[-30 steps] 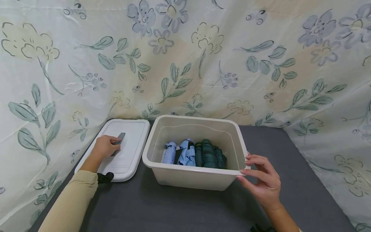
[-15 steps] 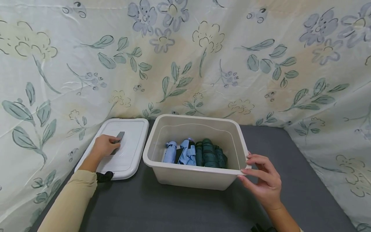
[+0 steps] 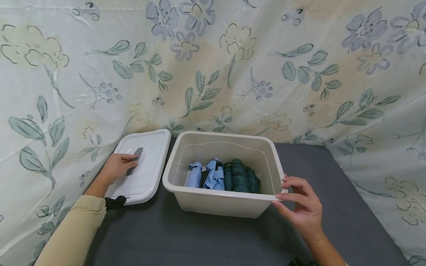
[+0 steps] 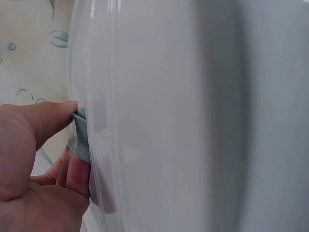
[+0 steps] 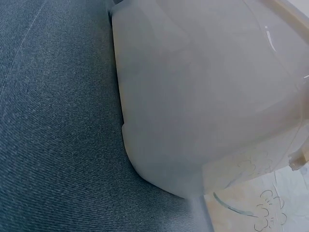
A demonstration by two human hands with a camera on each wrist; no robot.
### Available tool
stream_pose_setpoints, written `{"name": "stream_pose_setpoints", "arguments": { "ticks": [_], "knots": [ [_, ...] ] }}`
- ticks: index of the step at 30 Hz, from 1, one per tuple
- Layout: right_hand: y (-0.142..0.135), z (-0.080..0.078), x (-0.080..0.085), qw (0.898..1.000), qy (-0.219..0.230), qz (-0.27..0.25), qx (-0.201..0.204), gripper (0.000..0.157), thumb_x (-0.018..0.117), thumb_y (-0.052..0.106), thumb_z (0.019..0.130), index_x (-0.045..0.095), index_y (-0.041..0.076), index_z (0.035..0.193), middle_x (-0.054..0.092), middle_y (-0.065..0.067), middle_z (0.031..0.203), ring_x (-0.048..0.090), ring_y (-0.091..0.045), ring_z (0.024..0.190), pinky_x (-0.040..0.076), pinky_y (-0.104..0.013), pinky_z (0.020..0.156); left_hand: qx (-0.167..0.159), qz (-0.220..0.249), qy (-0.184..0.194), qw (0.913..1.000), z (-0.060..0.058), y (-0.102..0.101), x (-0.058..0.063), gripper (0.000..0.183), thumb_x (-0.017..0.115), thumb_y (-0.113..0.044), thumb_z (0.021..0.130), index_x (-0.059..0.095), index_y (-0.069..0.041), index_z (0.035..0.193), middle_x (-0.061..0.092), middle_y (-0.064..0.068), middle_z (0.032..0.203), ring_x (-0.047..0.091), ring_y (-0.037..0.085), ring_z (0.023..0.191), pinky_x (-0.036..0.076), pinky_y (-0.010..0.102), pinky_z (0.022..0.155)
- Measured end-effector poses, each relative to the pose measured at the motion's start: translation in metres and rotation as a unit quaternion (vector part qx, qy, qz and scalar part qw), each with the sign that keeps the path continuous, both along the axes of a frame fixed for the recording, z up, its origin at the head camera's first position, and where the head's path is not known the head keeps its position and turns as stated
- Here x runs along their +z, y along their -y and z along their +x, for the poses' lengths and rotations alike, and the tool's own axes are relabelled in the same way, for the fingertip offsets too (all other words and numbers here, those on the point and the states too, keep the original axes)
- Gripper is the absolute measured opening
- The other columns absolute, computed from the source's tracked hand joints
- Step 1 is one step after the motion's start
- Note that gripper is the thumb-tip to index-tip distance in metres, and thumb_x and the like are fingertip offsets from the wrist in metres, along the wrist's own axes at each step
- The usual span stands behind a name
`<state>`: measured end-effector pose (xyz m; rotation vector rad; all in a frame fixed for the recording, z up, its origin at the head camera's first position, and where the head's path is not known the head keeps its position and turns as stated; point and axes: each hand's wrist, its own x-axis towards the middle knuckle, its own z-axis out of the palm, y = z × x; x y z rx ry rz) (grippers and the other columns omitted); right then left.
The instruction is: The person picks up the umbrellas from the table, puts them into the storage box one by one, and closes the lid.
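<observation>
In the head view my left hand pinches the grey handle on top of a white plastic lid, left of the bin. Thumb and fingers close round that handle in the left wrist view. The lid looks slightly tilted, its far edge raised. My right hand holds the front right corner of the cream storage bin between thumb and fingers. Inside the bin lie rolled light-blue fabric bundles and dark green rolled bundles; their lower parts are hidden by the front wall.
A dark grey cloth-covered table lies under everything. Behind it and along both sides hangs a floral curtain, close to the bin's back and the lid's left side. In the right wrist view the bin's outer wall rises beside the cloth.
The left hand has shifted slightly left and up with the handle, and the lid's far edge has risen and tilted. The bin and right hand have stayed put.
</observation>
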<state>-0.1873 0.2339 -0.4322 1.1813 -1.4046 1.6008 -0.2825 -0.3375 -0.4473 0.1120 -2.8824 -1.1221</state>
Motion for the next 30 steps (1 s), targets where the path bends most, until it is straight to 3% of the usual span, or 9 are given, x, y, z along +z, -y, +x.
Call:
{"name": "stream_pose_setpoints", "arguments": {
  "ticks": [5,12,17,20,26,30],
  "knots": [
    [0.000,-0.001,0.001,1.000,0.007,-0.003,0.010,0.019,0.085,-0.013,0.073,0.074,-0.014,0.088,0.062,-0.027,0.113,0.056,-0.033,0.118,0.044,-0.038,0.118,-0.007,0.035,0.003,0.9994,0.002,0.000,0.011,0.045,0.066,-0.024,0.101,0.061,-0.003,0.141,0.060,0.029,0.138,0.059,0.023,0.099,0.051,0.024,0.068],
    [-0.002,-0.001,-0.001,1.000,0.019,-0.011,0.017,0.019,0.084,-0.016,0.072,0.073,-0.015,0.087,0.061,-0.027,0.113,0.056,-0.033,0.118,0.044,-0.038,0.118,-0.001,0.059,0.001,0.9983,0.008,-0.004,0.025,0.048,0.066,-0.024,0.101,0.058,-0.003,0.143,0.053,0.029,0.147,0.057,0.034,0.122,0.047,0.015,0.076],
    [-0.003,-0.001,-0.001,0.999,0.025,-0.011,0.021,0.019,0.083,-0.017,0.072,0.073,-0.016,0.088,0.060,-0.027,0.114,0.055,-0.033,0.118,0.043,-0.038,0.119,-0.012,0.057,-0.010,0.9983,0.012,-0.006,0.032,0.048,0.067,-0.025,0.101,0.058,-0.004,0.143,0.052,0.027,0.149,0.056,0.033,0.124,0.045,0.013,0.078],
    [-0.004,-0.002,-0.001,0.999,0.028,-0.008,0.020,0.020,0.083,-0.017,0.072,0.073,-0.015,0.088,0.060,-0.027,0.114,0.055,-0.033,0.118,0.043,-0.037,0.119,-0.015,0.060,-0.022,0.9979,0.015,-0.007,0.036,0.048,0.067,-0.025,0.101,0.058,-0.004,0.143,0.053,0.027,0.148,0.056,0.024,0.116,0.046,0.014,0.077],
    [-0.004,-0.003,0.001,0.999,0.032,-0.005,0.020,0.020,0.083,-0.017,0.072,0.073,-0.015,0.089,0.060,-0.027,0.115,0.055,-0.033,0.119,0.042,-0.037,0.119,-0.022,0.072,-0.044,0.9962,0.017,-0.010,0.042,0.047,0.068,-0.025,0.100,0.060,-0.004,0.141,0.056,0.025,0.146,0.053,-0.005,0.100,0.047,0.008,0.077],
    [-0.004,-0.005,0.002,0.999,0.032,-0.006,0.023,0.020,0.083,-0.017,0.072,0.073,-0.015,0.089,0.060,-0.027,0.115,0.055,-0.032,0.118,0.042,-0.037,0.119,-0.028,0.073,-0.056,0.9954,0.018,-0.012,0.044,0.046,0.070,-0.025,0.099,0.062,-0.005,0.139,0.058,0.023,0.144,0.053,-0.012,0.096,0.048,0.008,0.077]
  ]
}}
